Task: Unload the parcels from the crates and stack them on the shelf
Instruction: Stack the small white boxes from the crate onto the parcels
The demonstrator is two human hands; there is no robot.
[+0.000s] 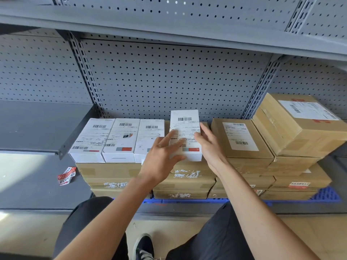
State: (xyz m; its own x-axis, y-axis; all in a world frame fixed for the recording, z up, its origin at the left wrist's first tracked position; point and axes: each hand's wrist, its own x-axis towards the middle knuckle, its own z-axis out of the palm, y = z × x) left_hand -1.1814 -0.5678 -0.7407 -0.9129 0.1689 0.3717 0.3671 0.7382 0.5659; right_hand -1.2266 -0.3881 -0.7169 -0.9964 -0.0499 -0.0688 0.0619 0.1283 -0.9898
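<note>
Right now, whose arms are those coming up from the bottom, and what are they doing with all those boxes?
No machine here: the arms belong to a person. The camera sits on the person's head and looks down, so you see what they see, even their shoe. The left hand and right hand hold a white box between them, one on each side, fingers mostly straight. It sits at the end of a row of three more white boxes. The white boxes rest on brown cardboard boxes stacked in a grey metal shelf with a back wall full of little holes. A crumpled red-and-white sticker lies to the left.
</note>
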